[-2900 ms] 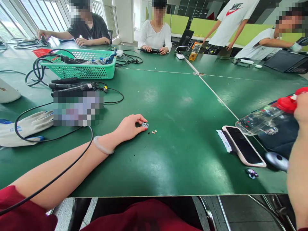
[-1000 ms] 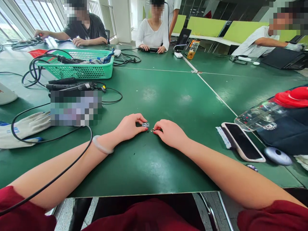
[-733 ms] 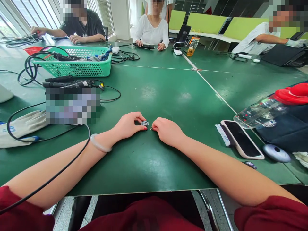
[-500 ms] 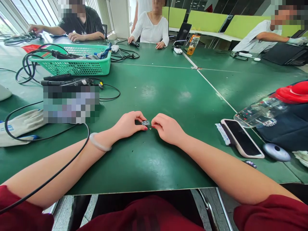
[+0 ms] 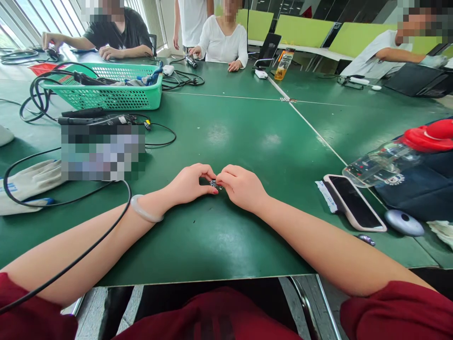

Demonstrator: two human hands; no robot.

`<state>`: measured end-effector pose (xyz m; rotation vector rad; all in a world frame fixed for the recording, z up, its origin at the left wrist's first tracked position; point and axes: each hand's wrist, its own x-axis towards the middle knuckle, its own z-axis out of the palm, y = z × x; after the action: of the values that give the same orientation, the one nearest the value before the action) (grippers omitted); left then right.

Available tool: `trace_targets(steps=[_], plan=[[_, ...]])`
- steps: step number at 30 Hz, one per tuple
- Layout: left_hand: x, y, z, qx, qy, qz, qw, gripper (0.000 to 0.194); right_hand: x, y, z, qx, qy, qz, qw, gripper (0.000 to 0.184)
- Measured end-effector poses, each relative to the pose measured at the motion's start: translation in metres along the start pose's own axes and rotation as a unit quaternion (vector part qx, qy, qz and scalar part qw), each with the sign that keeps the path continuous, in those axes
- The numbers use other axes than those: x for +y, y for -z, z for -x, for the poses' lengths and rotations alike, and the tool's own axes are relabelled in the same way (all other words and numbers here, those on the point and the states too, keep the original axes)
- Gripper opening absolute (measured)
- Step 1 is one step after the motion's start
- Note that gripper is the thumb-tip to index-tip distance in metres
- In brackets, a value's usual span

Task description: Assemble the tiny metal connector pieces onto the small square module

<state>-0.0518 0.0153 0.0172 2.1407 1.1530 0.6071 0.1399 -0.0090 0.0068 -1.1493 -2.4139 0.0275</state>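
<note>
My left hand (image 5: 187,185) pinches a small silver-and-dark rectangular piece (image 5: 213,183) between thumb and fingers, just above the green table. My right hand (image 5: 245,188) is closed in a pinch against the right end of that piece and partly covers it. Below the right fingertips shows a tiny shiny bit (image 5: 221,188), too small to name. Whether the right fingers hold this bit or the piece itself, I cannot make out. The fingertips of both hands almost meet.
A green basket (image 5: 109,101) with cables and tools stands at the back left, near black devices (image 5: 102,119) and white gloves (image 5: 38,182). On the right lie a phone (image 5: 356,203), a mouse (image 5: 404,223) and a red-capped bottle (image 5: 385,158). Other people sit across the green table (image 5: 219,132).
My right hand has moved left, up against the small piece, and now covers part of it. My left hand has stayed nearly still. A standing person at the back has shifted left.
</note>
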Motion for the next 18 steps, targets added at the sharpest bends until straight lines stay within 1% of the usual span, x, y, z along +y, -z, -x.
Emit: trace_targets(steps=[4, 7, 12, 16, 18], plan=[[-0.001, -0.001, 0.000, 0.005, 0.005, -0.001, 1.000, 0.026, 0.000, 0.001, 0.001, 0.015, -0.012, -0.015, 1.000, 0.022], [-0.002, 0.000, -0.001, 0.029, 0.030, -0.005, 0.999, 0.024, 0.000, 0.002, 0.002, 0.024, -0.032, -0.034, 0.999, 0.021], [-0.008, 0.001, -0.004, 0.074, 0.088, 0.003, 0.993, 0.024, -0.001, -0.005, 0.004, -0.012, -0.030, -0.040, 0.999, 0.014], [-0.011, 0.000, -0.005, 0.078, 0.089, 0.001, 0.993, 0.024, -0.002, -0.009, 0.002, -0.048, -0.028, -0.050, 0.997, 0.015], [-0.010, 0.000, -0.005, 0.076, 0.085, 0.005, 0.993, 0.025, -0.002, -0.008, 0.001, -0.048, -0.043, -0.073, 0.995, 0.016]])
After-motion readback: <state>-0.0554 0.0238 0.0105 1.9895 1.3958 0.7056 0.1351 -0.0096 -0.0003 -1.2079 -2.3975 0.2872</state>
